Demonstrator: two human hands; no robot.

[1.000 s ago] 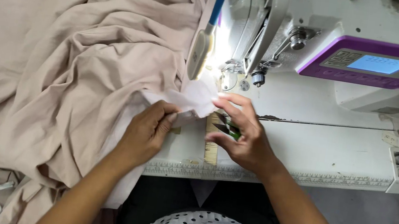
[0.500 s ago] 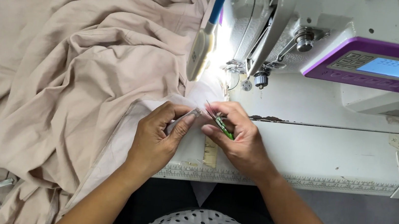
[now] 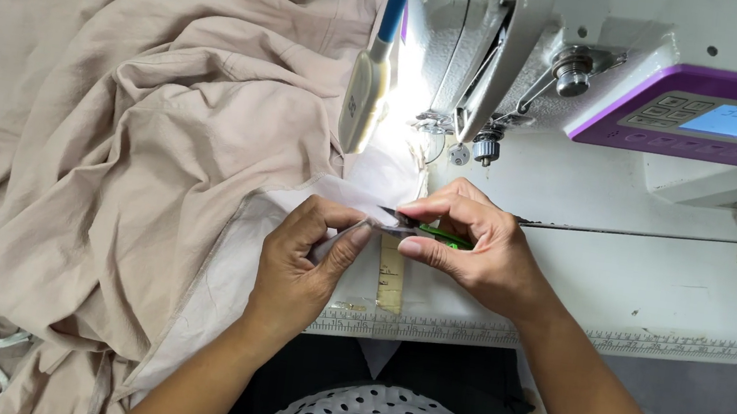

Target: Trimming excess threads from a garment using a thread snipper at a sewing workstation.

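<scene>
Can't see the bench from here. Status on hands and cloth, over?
Left hand pinches the cloth edge. Right hand grips green snips, blades at that edge. Sewing machine just behind; nothing between.

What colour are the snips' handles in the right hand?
Green, seen in the head view: the snips sit pinched in the right hand.

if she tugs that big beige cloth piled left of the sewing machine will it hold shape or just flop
The big beige woven cloth would probably flop: it lies in deep soft folds and hangs over the white table edge. It likely drags rather than slides freely, since so much is bunched up. The edge pinched in the left hand bends easily, so it seems thin and light.
</scene>
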